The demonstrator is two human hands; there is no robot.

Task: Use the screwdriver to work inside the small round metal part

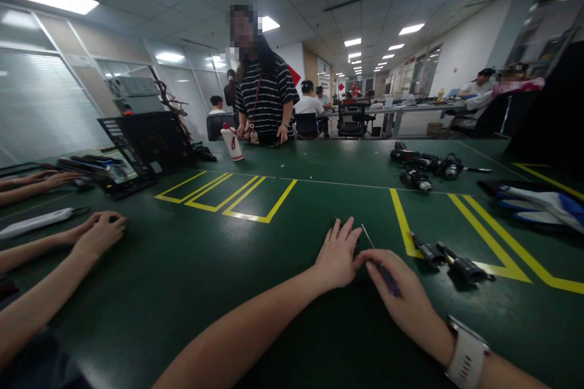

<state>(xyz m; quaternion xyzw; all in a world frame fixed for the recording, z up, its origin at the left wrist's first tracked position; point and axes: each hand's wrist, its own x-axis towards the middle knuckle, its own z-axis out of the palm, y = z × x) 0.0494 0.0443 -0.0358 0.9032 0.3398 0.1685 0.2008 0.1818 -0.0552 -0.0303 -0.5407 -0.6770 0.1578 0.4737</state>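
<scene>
My left hand point(338, 253) lies low over the green tabletop point(191, 292), fingers stretched forward and slightly spread. Small dark bits show at its fingertips, too little to make out. Close beside it, my right hand point(396, 289) is wrapped round a screwdriver point(389, 281) with a dark purple handle. The thin metal shaft points up and to the left, past the left hand's fingers. Both hands are almost touching at the thumbs. To the right of my right hand lie two dark cylindrical tools point(466, 268) with narrow tips, across a yellow tape line.
Black tool-like parts point(417, 164) and blue-and-white gloves point(538, 202) lie to the right. A white bottle point(232, 143) and a black-framed device point(141, 143) stand at the back left. A co-worker's hands point(98, 234) rest on the left; another person point(262, 94) stands opposite.
</scene>
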